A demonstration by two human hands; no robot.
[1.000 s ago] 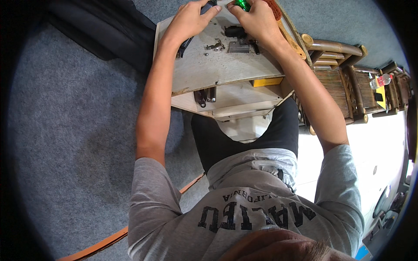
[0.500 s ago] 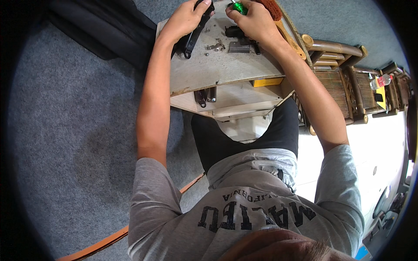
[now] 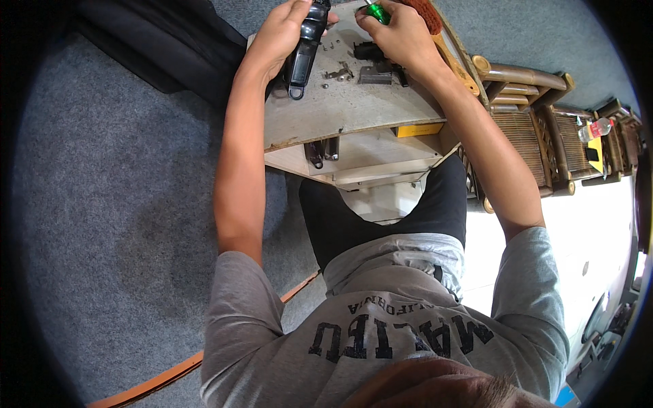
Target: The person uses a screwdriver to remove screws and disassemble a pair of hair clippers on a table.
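Observation:
My left hand (image 3: 280, 35) is closed around a black hair clipper (image 3: 307, 54), whose loop end points down toward the table's near edge. My right hand (image 3: 407, 39) grips a screwdriver by its green handle (image 3: 377, 12); the metal shaft runs up to the picture's upper edge, so its tip is hard to see. On the worn table (image 3: 320, 112) between my hands lie small metal pieces (image 3: 340, 71) and several screws. Black and grey parts (image 3: 374, 73) sit just below my right hand. A brush with a wooden handle (image 3: 457, 66) lies beside my right wrist.
A shelf (image 3: 371, 149) under the tabletop holds dark clipper-like tools (image 3: 322, 151) and a yellow box (image 3: 418, 129). Bamboo furniture (image 3: 527, 129) stands at the right, with a bottle (image 3: 596, 129) on it. Black cloth (image 3: 156, 47) is at the upper left.
My left hand has rolled the clipper so its broad glossy side shows, and its loop end sits slightly lower. The right hand, still holding the screwdriver, has barely moved.

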